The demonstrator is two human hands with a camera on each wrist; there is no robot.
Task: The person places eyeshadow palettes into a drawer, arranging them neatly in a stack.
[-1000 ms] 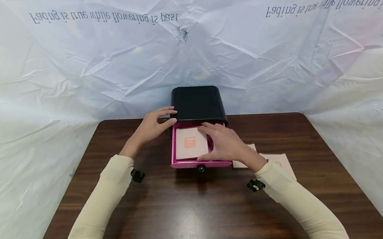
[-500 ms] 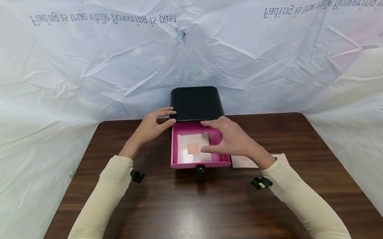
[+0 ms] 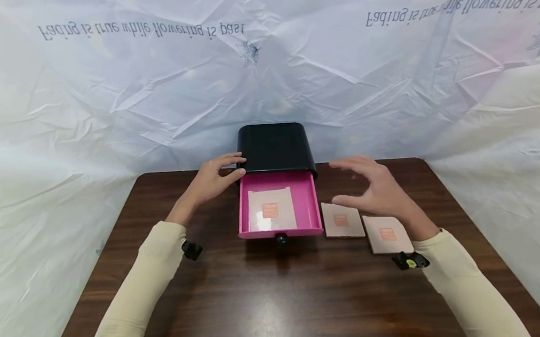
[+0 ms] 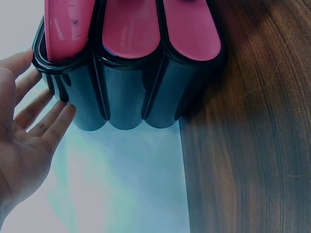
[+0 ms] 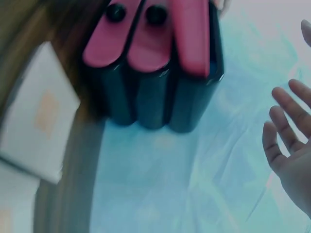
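Note:
A black drawer cabinet (image 3: 275, 145) with three pink-fronted drawers stands at the back of the table. Its top pink drawer (image 3: 305, 197) is pulled out, and a flat square pale-pink case (image 3: 260, 217) with an orange label lies inside, towards the left. My left hand (image 3: 210, 179) has its fingertips at the cabinet's upper left edge, fingers loosely extended, as the left wrist view also shows. To the drawer's right, my right hand (image 3: 373, 186) hovers with thumb and fingers spread and nothing in it. Below it lie two similar square cases, one nearer (image 3: 343, 221) the drawer, one farther right (image 3: 388, 234).
The dark wooden table (image 3: 263, 308) has its back edge close behind the cabinet. A pale printed sheet (image 3: 186, 90) hangs behind and along both sides. A round black knob (image 3: 281, 239) sticks out from the drawer's front.
The right hand, which held the square case over the drawer, has let it go inside and moved right, away from the drawer. The left hand has stayed at the cabinet.

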